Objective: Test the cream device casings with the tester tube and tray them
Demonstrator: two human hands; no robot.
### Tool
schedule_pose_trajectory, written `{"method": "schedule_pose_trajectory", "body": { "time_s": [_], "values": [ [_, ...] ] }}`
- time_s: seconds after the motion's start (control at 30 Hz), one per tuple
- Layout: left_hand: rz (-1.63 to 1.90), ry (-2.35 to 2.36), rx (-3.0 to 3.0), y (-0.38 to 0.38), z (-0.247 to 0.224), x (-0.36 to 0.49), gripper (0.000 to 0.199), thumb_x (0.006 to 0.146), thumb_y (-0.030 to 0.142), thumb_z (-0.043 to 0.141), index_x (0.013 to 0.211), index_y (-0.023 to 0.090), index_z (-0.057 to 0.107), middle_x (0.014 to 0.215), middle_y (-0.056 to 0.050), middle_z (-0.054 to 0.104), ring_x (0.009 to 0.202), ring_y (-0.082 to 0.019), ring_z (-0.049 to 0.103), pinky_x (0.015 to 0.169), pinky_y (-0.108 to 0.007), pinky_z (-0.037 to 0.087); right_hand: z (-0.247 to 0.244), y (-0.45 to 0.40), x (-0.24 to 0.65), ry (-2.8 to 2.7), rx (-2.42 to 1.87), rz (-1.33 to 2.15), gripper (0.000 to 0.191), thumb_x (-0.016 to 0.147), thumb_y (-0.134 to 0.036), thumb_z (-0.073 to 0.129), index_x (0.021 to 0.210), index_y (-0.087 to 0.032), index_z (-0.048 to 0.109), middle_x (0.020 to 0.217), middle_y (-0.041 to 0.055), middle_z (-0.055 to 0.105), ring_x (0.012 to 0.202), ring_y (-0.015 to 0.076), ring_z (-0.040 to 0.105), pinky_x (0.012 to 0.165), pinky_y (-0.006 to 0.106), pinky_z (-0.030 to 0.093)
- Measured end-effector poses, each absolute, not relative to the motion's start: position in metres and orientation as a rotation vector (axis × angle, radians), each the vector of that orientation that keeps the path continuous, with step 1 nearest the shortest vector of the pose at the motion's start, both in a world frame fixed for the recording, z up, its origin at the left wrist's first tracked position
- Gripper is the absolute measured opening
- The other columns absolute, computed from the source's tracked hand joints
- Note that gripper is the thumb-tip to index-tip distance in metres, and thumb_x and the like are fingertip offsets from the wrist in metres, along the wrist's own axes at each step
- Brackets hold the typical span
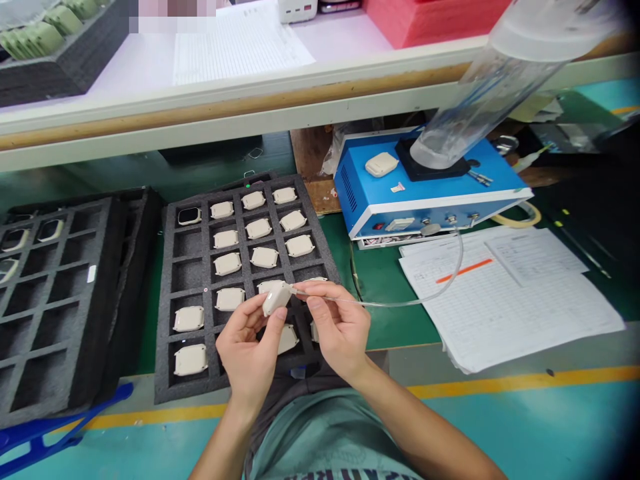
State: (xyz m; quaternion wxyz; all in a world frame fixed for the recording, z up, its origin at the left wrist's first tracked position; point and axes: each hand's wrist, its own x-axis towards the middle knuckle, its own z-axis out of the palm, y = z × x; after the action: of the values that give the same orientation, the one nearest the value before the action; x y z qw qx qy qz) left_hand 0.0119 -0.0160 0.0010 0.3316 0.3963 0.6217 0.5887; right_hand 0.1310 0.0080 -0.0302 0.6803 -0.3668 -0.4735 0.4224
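My left hand (pixel 253 347) grips a cream watch case (pixel 277 298) on edge above the foam tray, thumb on its near side. My right hand (pixel 340 323) pinches the end of a thin clear tube (pixel 380 305) at the right edge of that case. The tube curves back to the front of a blue box (pixel 390 193). Beneath my hands is a dark grey foam tray (pixel 187 281), with several cream cases lying in its compartments. My hands hide part of the lower right compartments.
A second foam tray (pixel 83 333) lies at the left. Paper sheets (pixel 515 293) are at the right. Standing on the blue box are a clear cylinder (pixel 470 113) and a cream case (pixel 381 165). A shelf edge (pixel 250 113) crosses behind.
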Motion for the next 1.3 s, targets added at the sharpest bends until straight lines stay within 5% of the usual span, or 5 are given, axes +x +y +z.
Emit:
{"method": "schedule_pose_trajectory", "body": {
  "time_s": [0.83,1.3],
  "values": [
    [1.524,1.608,1.042,-0.015,0.003,0.009,0.029,0.076,0.031,0.087,0.099,0.016,0.078,0.096,-0.012,0.083,0.085,-0.024,0.081,0.077,-0.028,0.066,-0.028,0.010,0.127,-1.039,-0.851,0.955,0.012,0.100,-0.024,0.064,0.100,-0.022,0.076,0.099,0.0080,0.079,0.095,0.0193,0.077,0.083,0.032,0.067],
    [1.598,1.583,1.028,-0.007,0.003,0.007,0.033,0.069,0.033,0.093,0.095,0.018,0.080,0.093,-0.009,0.083,0.082,-0.021,0.081,0.076,-0.020,0.064,-0.024,0.019,0.123,-1.026,-0.820,0.965,0.015,0.100,-0.031,0.064,0.098,-0.021,0.074,0.099,0.0086,0.078,0.090,0.0187,0.078,0.081,0.029,0.067]
  ]
}}
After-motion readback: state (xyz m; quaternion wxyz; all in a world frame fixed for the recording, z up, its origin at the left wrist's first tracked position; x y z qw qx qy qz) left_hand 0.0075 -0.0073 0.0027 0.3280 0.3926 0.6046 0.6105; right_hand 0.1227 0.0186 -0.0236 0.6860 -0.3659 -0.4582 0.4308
